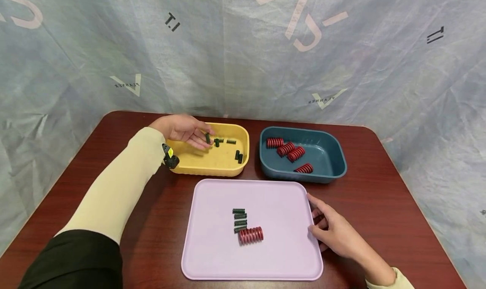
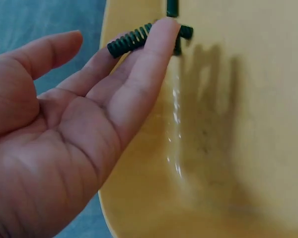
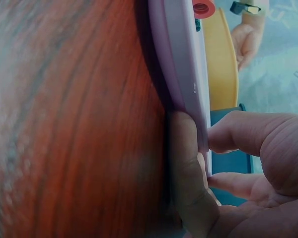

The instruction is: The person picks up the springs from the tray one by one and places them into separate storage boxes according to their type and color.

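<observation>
My left hand (image 1: pixel 190 132) is over the left part of a yellow container (image 1: pixel 209 170), palm turned up and fingers mostly straight. A small dark green spring (image 2: pixel 129 40) lies against its fingertips in the left wrist view. Several more green springs (image 1: pixel 231 141) lie on the container's floor. At the right edge of a lilac tray (image 1: pixel 281 255), my right hand (image 1: pixel 338 232) grips the rim between thumb and fingers. On the tray, several green springs (image 1: pixel 240 222) lie in a column, with one larger red spring (image 1: pixel 251 236) at its lower end.
A dark blue container (image 1: pixel 326 164) holds several red springs (image 1: pixel 296 154) to the right of the yellow one. Both containers stand behind the tray on a dark red-brown wooden table (image 1: pixel 379 187). A printed grey cloth (image 1: pixel 228 69) hangs behind the table.
</observation>
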`<state>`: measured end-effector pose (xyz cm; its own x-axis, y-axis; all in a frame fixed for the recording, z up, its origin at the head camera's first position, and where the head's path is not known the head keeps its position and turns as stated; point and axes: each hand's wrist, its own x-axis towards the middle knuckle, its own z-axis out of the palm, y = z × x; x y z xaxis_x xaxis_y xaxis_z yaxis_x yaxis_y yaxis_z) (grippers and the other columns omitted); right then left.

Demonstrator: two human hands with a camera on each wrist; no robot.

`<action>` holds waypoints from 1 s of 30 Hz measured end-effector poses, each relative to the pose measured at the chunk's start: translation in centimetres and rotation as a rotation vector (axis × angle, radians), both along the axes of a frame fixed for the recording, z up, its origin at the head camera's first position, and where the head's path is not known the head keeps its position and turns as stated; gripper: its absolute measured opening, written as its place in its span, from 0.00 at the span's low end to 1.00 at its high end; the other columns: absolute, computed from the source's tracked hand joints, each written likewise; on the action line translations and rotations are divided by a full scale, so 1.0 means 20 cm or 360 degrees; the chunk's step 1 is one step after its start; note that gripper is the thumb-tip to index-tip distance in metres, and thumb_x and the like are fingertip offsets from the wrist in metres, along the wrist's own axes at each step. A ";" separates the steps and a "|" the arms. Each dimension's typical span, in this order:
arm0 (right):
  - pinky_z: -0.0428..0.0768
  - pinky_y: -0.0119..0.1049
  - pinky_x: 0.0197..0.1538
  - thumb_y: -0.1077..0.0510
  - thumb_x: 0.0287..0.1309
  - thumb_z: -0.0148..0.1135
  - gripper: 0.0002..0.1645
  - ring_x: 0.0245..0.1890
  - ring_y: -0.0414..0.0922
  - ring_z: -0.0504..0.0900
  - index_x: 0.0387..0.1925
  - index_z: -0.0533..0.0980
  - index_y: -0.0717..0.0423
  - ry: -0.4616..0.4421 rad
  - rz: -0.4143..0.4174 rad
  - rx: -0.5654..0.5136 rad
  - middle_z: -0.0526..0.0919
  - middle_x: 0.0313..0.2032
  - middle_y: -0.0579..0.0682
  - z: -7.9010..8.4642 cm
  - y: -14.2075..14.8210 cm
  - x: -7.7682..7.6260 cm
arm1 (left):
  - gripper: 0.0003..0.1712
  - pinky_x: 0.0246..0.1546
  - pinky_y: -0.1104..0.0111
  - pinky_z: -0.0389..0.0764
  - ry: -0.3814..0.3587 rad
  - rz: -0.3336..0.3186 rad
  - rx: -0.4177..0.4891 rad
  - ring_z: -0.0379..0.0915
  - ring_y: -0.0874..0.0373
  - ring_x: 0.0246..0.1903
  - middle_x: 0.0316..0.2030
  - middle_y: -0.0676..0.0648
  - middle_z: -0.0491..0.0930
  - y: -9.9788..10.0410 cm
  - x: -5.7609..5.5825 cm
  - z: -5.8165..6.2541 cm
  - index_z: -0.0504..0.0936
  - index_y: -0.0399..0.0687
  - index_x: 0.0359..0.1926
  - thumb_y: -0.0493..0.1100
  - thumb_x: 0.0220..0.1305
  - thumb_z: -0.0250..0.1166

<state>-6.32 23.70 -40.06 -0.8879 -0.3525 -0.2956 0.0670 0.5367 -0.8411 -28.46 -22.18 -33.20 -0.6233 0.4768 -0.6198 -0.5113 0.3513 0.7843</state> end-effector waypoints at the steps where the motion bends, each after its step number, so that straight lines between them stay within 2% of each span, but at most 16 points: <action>1: 0.87 0.42 0.22 0.67 0.66 0.65 0.47 0.35 0.48 0.82 0.80 0.54 0.54 -0.0003 -0.0004 0.0007 0.70 0.48 0.62 0.00 0.00 0.00 | 0.28 0.65 0.49 0.74 -0.0007 -0.0014 -0.0021 0.81 0.39 0.55 0.65 0.23 0.69 0.00 0.00 0.00 0.60 0.27 0.74 0.43 0.85 0.45; 5: 0.87 0.42 0.22 0.67 0.66 0.65 0.47 0.35 0.49 0.82 0.80 0.54 0.54 -0.0005 -0.0004 0.0004 0.70 0.48 0.62 0.00 0.00 0.00 | 0.29 0.63 0.52 0.77 -0.0022 -0.0052 -0.0097 0.82 0.42 0.53 0.67 0.22 0.67 0.01 -0.01 0.00 0.60 0.27 0.74 0.44 0.84 0.45; 10: 0.87 0.42 0.22 0.67 0.66 0.64 0.47 0.34 0.48 0.82 0.80 0.54 0.54 0.0002 -0.0003 0.0004 0.70 0.47 0.61 0.00 0.00 0.00 | 0.29 0.62 0.53 0.78 -0.0054 -0.0056 -0.0140 0.81 0.42 0.55 0.68 0.22 0.65 0.01 -0.02 -0.01 0.59 0.29 0.76 0.44 0.85 0.44; 15: 0.87 0.42 0.22 0.67 0.66 0.65 0.47 0.34 0.48 0.82 0.80 0.53 0.54 0.0002 -0.0007 -0.0001 0.70 0.47 0.61 0.00 0.00 0.00 | 0.29 0.61 0.55 0.79 -0.0059 -0.0038 -0.0138 0.81 0.42 0.55 0.68 0.23 0.66 0.00 -0.03 -0.02 0.60 0.28 0.75 0.44 0.85 0.45; 23: 0.86 0.42 0.21 0.68 0.65 0.65 0.48 0.33 0.48 0.82 0.80 0.54 0.53 -0.0006 -0.0019 0.0019 0.71 0.46 0.61 -0.01 0.01 0.01 | 0.30 0.61 0.54 0.79 -0.0050 -0.0069 -0.0129 0.78 0.40 0.58 0.69 0.23 0.65 -0.01 -0.01 -0.03 0.57 0.28 0.76 0.44 0.85 0.44; 26: 0.86 0.42 0.21 0.68 0.65 0.65 0.48 0.33 0.49 0.81 0.80 0.54 0.54 0.0008 -0.0018 0.0005 0.71 0.46 0.60 -0.01 0.01 0.00 | 0.30 0.62 0.53 0.78 -0.0012 -0.0064 -0.0118 0.78 0.39 0.59 0.68 0.23 0.65 -0.01 0.00 -0.02 0.57 0.27 0.76 0.43 0.84 0.45; 30: 0.86 0.42 0.20 0.69 0.64 0.66 0.48 0.33 0.50 0.81 0.80 0.54 0.56 0.0029 -0.0015 -0.0019 0.72 0.47 0.60 -0.01 0.00 -0.01 | 0.29 0.62 0.52 0.78 0.0096 -0.0004 -0.0098 0.77 0.38 0.60 0.68 0.23 0.66 0.01 0.04 -0.01 0.59 0.27 0.75 0.42 0.83 0.48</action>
